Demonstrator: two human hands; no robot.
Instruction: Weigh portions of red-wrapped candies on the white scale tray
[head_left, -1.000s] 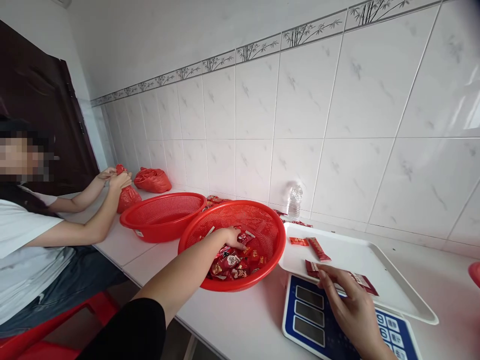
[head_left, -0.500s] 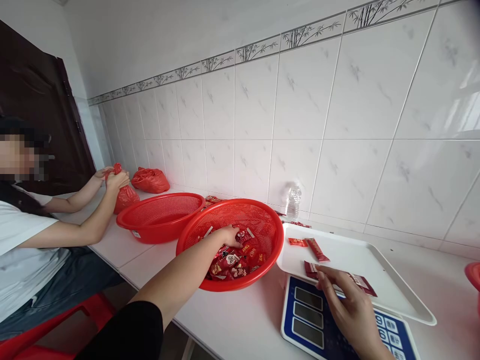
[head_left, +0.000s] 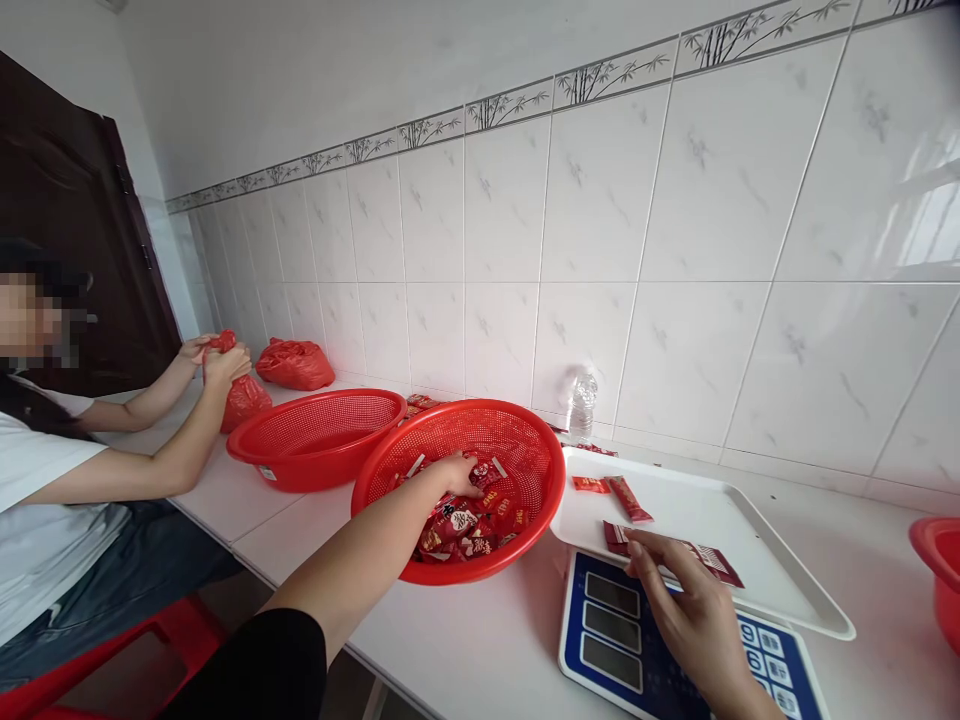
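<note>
My left hand point(head_left: 459, 474) reaches into a red plastic basket point(head_left: 551, 490) holding many small wrapped snack packets point(head_left: 457, 522). Its fingers are curled around a dark red packet point(head_left: 487, 472) among them; some fingertips are hidden. My right hand point(head_left: 686, 600) hangs over a blue and white digital scale point(head_left: 574, 635). Thumb and forefinger are pinched together at a long dark red packet point(head_left: 718, 562), which lies across the near side of a white tray point(head_left: 750, 530). Two smaller packets, an orange-red one point(head_left: 591, 484) and a red one point(head_left: 628, 498), lie farther back in the tray.
A second red basket point(head_left: 315, 470) stands to the left. Beyond it, a co-worker's hands point(head_left: 225, 362) grip a red plastic bag point(head_left: 246, 402); another full red bag point(head_left: 296, 364) lies by the wall. A clear bottle point(head_left: 582, 405) stands behind the tray. Another red container point(head_left: 937, 560) is at the right edge.
The view has shifted slightly, bringing more of the red container at the right edge into sight. Both my hands keep nearly the same places and poses.
</note>
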